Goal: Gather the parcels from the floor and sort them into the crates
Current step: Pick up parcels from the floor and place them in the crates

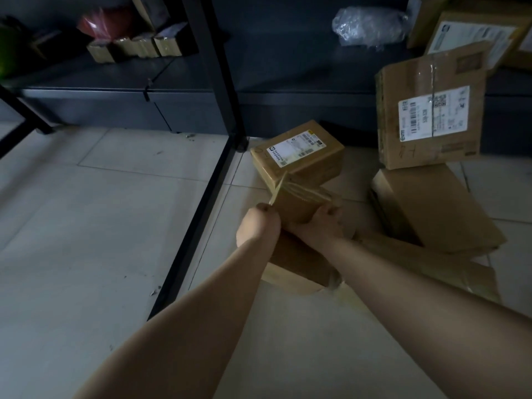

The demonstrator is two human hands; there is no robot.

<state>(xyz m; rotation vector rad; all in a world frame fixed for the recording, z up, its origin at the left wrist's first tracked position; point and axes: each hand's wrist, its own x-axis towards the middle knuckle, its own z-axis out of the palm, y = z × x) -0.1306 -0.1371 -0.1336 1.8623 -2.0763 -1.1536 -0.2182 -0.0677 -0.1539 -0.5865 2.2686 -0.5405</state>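
Observation:
A small taped cardboard parcel (299,165) with a white label rests tilted on the tiled floor, partly on another brown box (296,269). My left hand (259,226) pinches a loose strip of tape (277,188) coming off the parcel's near corner. My right hand (319,223) grips the parcel's near end, fingers curled over its edge. To the right, a large labelled box (429,110) leans upright above a flat brown box (431,205) lying on the floor.
A black metal shelf frame (207,174) runs diagonally on the left, with small boxes (135,46) on its low shelf. A plastic-wrapped bundle (368,24) and more labelled boxes (472,36) sit at the back right. Pale floor tiles (86,226) spread to the left.

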